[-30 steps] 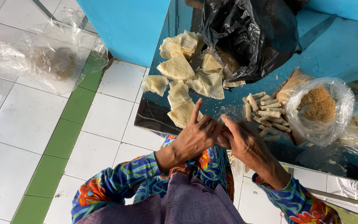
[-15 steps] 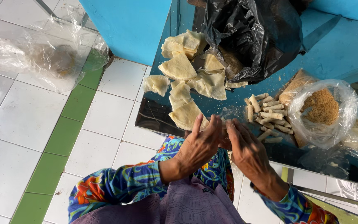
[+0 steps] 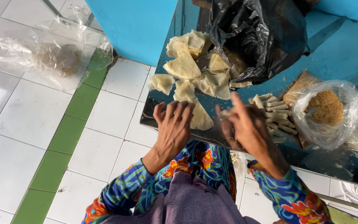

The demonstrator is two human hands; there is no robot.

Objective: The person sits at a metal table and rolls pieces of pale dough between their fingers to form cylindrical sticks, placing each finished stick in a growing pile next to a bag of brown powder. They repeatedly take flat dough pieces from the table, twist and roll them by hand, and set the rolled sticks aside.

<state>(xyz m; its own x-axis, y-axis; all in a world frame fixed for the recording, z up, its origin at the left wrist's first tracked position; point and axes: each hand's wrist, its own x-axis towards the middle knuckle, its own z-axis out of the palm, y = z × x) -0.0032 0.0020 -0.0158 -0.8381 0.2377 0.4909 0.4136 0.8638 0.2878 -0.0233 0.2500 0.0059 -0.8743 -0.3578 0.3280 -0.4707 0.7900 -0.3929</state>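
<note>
Working across from the left, a clear plastic bag lies crumpled on the white tile floor, apart from everything else. Next, the left hand rests with fingers spread and flat, empty, its fingertips touching a pale folded wrapper at the near edge of the shiny metal table. Beyond it a loose heap of wrappers, thin, cream-coloured and creased into triangles, spills from a black plastic bag; these look unfilled. The right hand hovers half open; whether it pinches anything I cannot tell. Just right of it sit finished rolled sticks, a small pile, then a clear bag of brown crumbs. Judging by the heaps, more wrappers remain than rolls made.
</note>
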